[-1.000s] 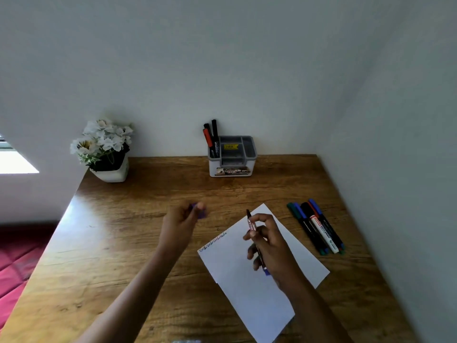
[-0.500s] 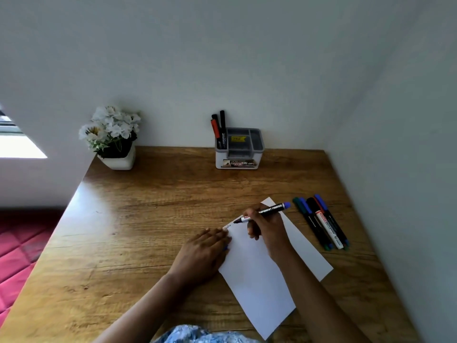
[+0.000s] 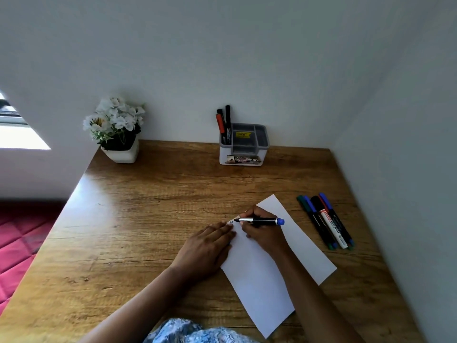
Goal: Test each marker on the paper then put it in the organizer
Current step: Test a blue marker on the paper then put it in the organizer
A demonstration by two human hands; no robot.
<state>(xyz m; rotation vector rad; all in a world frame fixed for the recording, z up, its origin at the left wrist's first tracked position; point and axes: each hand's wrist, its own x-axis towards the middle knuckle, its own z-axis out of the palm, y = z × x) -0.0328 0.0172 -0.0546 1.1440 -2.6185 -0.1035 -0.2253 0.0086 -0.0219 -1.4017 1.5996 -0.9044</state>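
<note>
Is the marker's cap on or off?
Off. The black marker with a blue end, held by the right hand, has its bare tip on the white paper.

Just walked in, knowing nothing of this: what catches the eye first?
The two hands mid-table: the right hand holds a blue-ended marker with its tip on the white paper, the left hand pressing the sheet's edge. Loose markers lie to the right; an organizer stands at the wall.

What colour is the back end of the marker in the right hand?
The marker's end is blue; head view.
</note>
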